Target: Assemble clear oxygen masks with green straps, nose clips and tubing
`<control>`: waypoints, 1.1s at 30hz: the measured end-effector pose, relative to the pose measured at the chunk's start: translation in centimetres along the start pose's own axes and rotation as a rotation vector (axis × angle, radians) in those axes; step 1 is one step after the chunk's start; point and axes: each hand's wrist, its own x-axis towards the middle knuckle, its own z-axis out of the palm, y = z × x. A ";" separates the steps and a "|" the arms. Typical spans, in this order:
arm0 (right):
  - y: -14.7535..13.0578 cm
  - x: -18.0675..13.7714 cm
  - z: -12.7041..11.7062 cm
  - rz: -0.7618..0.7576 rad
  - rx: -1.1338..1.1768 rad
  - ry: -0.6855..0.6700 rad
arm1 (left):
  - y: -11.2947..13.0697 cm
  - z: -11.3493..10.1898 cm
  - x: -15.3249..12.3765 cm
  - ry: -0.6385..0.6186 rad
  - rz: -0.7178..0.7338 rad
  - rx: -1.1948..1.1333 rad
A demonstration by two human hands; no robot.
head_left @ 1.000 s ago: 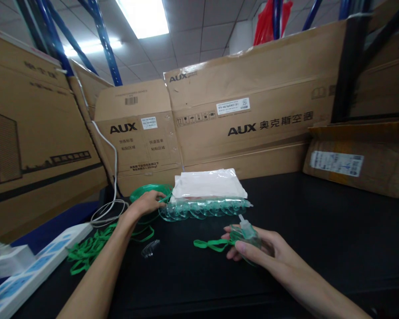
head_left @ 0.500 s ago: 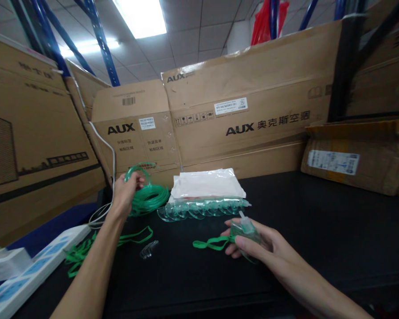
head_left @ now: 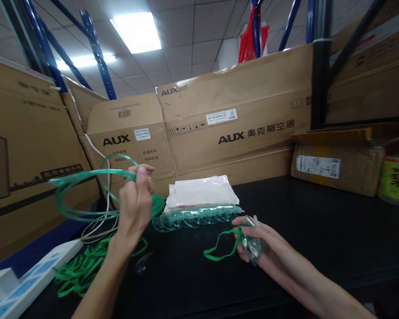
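Note:
My left hand (head_left: 136,199) is closed on a coil of clear green tubing (head_left: 83,215), raised above the table with its loops hanging out to the left. Behind that hand, partly hidden, lies a pile of more green tubing (head_left: 158,204). My right hand (head_left: 262,237) grips a clear green oxygen mask (head_left: 252,248), from which a loop of green elastic strap (head_left: 216,254) dangles to the left. A row of similar masks (head_left: 196,218) rests at the middle of the table, against a stack of white packets (head_left: 202,190).
Green elastic straps (head_left: 83,268) lie heaped beside a white power strip (head_left: 36,279) at left. Small clear pieces (head_left: 143,262) sit on the black table (head_left: 186,283). Cardboard boxes (head_left: 236,155) wall the back; a smaller box (head_left: 339,166) and a yellow-labelled jar (head_left: 397,175) stand at right.
My left hand has lifted a coil of tubing off the pile, up and toward me. My right hand has turned the mask over, and its strap loop hangs wider. The view has shifted slightly.

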 end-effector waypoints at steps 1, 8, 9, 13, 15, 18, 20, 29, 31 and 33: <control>-0.6 -0.1 -0.1 0.008 0.012 0.040 | 1.1 0.5 -1.1 -0.124 0.084 0.103; -5.7 -1.1 -2.4 -0.118 -0.118 0.163 | 6.0 3.0 -11.4 -1.011 0.412 0.665; -6.2 -1.3 -3.0 -0.122 -0.151 0.148 | 5.9 3.0 -12.7 -1.111 0.430 0.667; -6.5 -1.7 -5.0 -0.068 -0.248 0.050 | 3.9 1.8 -15.6 -1.243 0.416 0.598; -5.9 -1.5 -5.3 -0.024 -0.271 0.005 | 3.1 1.2 -15.6 -1.223 0.366 0.555; -4.9 -1.1 -5.1 0.057 -0.317 -0.076 | 3.2 0.6 -14.2 -1.271 0.266 0.515; -4.5 -1.0 -4.6 0.088 -0.362 -0.146 | 3.6 0.5 -13.1 -1.323 0.183 0.520; -4.1 -5.6 0.0 0.090 -1.088 -0.466 | 3.5 2.7 -9.5 -1.544 0.173 0.536; -2.6 -5.9 1.0 -0.042 -1.147 -0.355 | 3.4 2.9 -9.5 -1.559 0.205 0.548; -1.1 -5.4 1.9 -0.191 -1.150 -0.254 | 3.3 2.8 -9.9 -1.526 0.234 0.566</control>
